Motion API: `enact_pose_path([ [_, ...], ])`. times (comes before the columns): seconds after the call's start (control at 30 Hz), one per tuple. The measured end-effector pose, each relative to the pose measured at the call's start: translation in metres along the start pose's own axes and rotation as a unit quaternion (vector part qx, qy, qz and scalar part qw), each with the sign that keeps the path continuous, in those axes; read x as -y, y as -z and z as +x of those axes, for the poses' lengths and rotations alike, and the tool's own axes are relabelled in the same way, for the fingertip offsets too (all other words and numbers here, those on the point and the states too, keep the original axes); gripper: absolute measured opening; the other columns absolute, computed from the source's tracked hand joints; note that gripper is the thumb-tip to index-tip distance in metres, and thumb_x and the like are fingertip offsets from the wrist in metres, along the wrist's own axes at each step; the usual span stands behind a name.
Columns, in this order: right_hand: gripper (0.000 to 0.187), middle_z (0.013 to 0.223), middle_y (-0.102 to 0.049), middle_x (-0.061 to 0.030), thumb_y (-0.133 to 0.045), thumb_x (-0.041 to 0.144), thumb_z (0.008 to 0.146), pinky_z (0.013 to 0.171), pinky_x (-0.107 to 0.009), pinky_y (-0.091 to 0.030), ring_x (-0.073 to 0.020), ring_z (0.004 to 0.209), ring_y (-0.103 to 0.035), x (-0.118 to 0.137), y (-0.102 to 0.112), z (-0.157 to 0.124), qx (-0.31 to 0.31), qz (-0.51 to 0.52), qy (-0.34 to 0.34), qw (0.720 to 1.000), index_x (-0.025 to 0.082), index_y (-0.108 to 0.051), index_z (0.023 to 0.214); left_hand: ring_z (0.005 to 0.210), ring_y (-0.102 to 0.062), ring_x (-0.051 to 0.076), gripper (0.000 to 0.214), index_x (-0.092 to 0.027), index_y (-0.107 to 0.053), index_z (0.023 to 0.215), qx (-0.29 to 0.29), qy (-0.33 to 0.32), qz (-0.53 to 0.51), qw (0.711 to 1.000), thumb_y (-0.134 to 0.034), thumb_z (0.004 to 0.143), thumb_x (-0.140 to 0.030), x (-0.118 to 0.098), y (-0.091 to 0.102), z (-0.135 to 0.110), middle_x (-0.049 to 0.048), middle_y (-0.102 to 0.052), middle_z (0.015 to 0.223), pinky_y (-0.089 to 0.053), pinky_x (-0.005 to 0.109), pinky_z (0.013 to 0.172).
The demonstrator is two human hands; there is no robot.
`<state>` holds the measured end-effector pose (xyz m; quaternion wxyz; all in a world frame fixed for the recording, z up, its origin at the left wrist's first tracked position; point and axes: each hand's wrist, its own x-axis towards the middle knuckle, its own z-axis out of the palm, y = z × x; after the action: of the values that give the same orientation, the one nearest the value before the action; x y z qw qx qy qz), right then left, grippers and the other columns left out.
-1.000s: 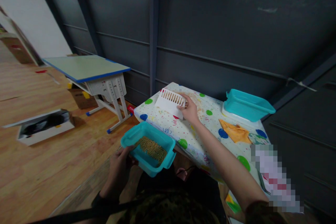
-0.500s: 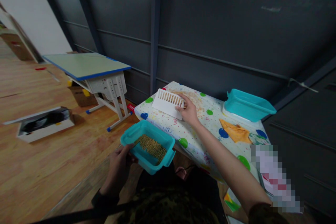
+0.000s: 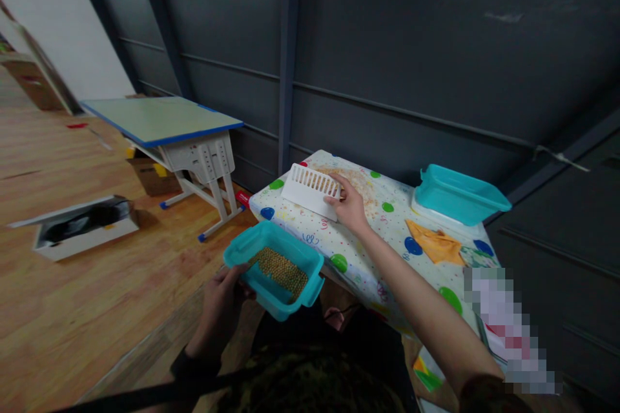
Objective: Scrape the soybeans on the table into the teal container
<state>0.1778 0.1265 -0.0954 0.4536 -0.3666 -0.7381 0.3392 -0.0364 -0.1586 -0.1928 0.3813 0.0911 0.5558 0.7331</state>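
My left hand (image 3: 225, 297) grips the near left rim of a turquoise plastic tub (image 3: 274, 306), thumb over the edge. A layer of small round yellow-green beans (image 3: 281, 270) lies in the tub, which is held just off the table's front edge. Over the table, my right hand (image 3: 349, 205) is closed on the right end of a white slotted plastic piece (image 3: 309, 197), which has a row of slots along its upper side. Scattered tan bits (image 3: 365, 184) lie on the tablecloth behind it and show through the slots.
A balloon-print cloth covers the table (image 3: 356, 251). On its right are another turquoise tub (image 3: 458, 197) on a white base and an orange cloth (image 3: 436, 242). A dark panelled wall (image 3: 387, 45) stands behind. Left are a desk (image 3: 165, 119) and an open white box (image 3: 87, 229) on the floor.
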Motion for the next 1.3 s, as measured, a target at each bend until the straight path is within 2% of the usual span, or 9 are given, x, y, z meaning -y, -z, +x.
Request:
enact_pose_path([
  [0.13,0.075,0.129,-0.095,-0.0054,-0.089,0.017,0.086,0.111,-0.06,-0.073,-0.0329,0.101,-0.084,0.0,0.001,-0.002,0.017,-0.002,-0.007,1.0,0.036,-0.09,0.159,0.046,-0.06,0.017,0.043,-0.028,-0.073,0.055,-0.003,-0.001,-0.002,1.0,-0.108,0.068,-0.048,-0.009,-0.006,-0.01,-0.0024,-0.063,0.051,-0.054,0.031,0.047],
  [0.3,0.075,0.153,-0.093,-0.0059,-0.091,0.015,0.084,0.109,-0.058,-0.075,-0.031,0.103,-0.085,0.005,0.002,-0.008,0.024,0.022,-0.013,0.999,0.039,-0.091,0.156,0.046,-0.061,0.017,0.041,-0.028,-0.073,0.058,-0.002,0.002,-0.003,1.0,-0.108,0.069,-0.045,-0.016,-0.01,-0.017,-0.0034,-0.064,0.052,-0.055,0.031,0.048],
  [0.43,0.075,0.163,-0.09,-0.009,-0.091,0.015,0.085,0.107,-0.057,-0.076,-0.0324,0.108,-0.087,0.01,0.002,-0.013,0.028,0.036,-0.024,0.999,0.036,-0.091,0.157,0.046,-0.061,0.017,0.045,-0.027,-0.071,0.057,0.002,-0.002,-0.001,1.0,-0.108,0.07,-0.049,-0.009,-0.005,-0.01,-0.0025,-0.064,0.052,-0.055,0.03,0.047],
  [0.63,0.074,0.156,-0.093,-0.0108,-0.09,0.014,0.086,0.102,-0.051,-0.076,-0.0315,0.107,-0.087,0.007,0.002,-0.01,0.014,0.032,-0.002,0.999,0.033,-0.091,0.157,0.046,-0.058,0.017,0.054,-0.028,-0.068,0.053,0.002,-0.005,0.015,1.0,-0.11,0.067,-0.058,0.006,0.005,0.004,-0.0024,-0.059,0.05,-0.054,0.031,0.046],
  [0.77,0.074,0.153,-0.094,-0.0105,-0.088,0.012,0.086,0.097,-0.048,-0.075,-0.0288,0.102,-0.086,0.002,0.001,-0.008,0.017,0.026,0.013,0.999,0.031,-0.091,0.157,0.048,-0.06,0.018,0.049,-0.028,-0.07,0.057,0.006,-0.006,0.016,1.0,-0.108,0.071,-0.057,0.007,0.007,0.005,-0.0025,-0.061,0.053,-0.055,0.032,0.047],
  [0.97,0.073,0.148,-0.094,-0.011,-0.087,0.014,0.089,0.092,-0.045,-0.074,-0.0272,0.097,-0.084,0.0,0.001,-0.014,0.042,0.02,0.009,0.999,0.03,-0.089,0.16,0.046,-0.059,0.018,0.05,-0.028,-0.071,0.055,0.001,-0.006,0.015,1.0,-0.109,0.068,-0.057,0.007,0.007,0.006,-0.0021,-0.059,0.052,-0.055,0.032,0.046],
  [1.13,0.071,0.139,-0.096,-0.0101,-0.088,0.014,0.087,0.09,-0.043,-0.073,-0.0273,0.098,-0.083,0.003,0.005,-0.017,0.055,0.037,0.016,0.998,0.029,-0.09,0.157,0.046,-0.058,0.018,0.051,-0.028,-0.07,0.054,-0.005,-0.009,0.015,1.0,-0.109,0.068,-0.057,0.01,0.007,0.008,-0.0024,-0.058,0.051,-0.054,0.032,0.046],
  [1.3,0.071,0.133,-0.096,-0.009,-0.088,0.015,0.089,0.085,-0.042,-0.072,-0.0251,0.089,-0.081,0.004,0.013,-0.023,0.055,0.016,0.013,0.998,0.029,-0.09,0.159,0.047,-0.06,0.019,0.05,-0.029,-0.07,0.055,-0.005,-0.004,0.016,1.0,-0.109,0.07,-0.055,0.011,0.007,0.006,-0.0021,-0.059,0.052,-0.055,0.033,0.047],
])
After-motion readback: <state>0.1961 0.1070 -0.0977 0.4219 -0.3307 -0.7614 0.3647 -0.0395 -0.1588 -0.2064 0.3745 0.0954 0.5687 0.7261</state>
